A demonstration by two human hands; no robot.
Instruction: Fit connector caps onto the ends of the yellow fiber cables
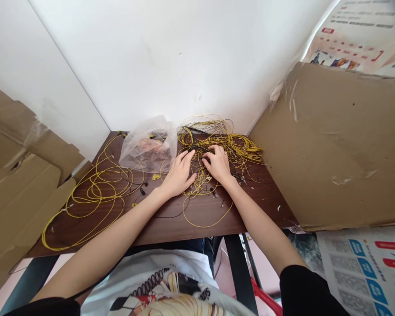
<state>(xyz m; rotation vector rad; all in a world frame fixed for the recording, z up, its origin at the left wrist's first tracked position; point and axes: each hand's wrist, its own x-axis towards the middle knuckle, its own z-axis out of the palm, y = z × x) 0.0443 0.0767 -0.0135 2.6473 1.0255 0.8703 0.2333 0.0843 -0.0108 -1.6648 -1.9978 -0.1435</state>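
A tangle of thin yellow and black cables (200, 182) lies on the dark brown table between my hands. My left hand (180, 173) rests at its left edge, fingers stretched out and thumb apart, holding nothing visible. On the other side, my right hand (218, 164) lies over the tangle with its fingers a little bent and the thumb apart from them. Its fingertips touch or hover just over the cables; I cannot tell which. Behind both hands sits a thick bundle of yellow cables (240, 147). Small connector ends are scattered near my right wrist.
A clear plastic bag (148, 149) with reddish contents stands left of my hands. Large loops of yellow cable (98, 195) cover the left of the table (197, 215). Cardboard (342, 153) walls the right side, more cardboard (19, 188) the left, and a white wall (171, 57) the back.
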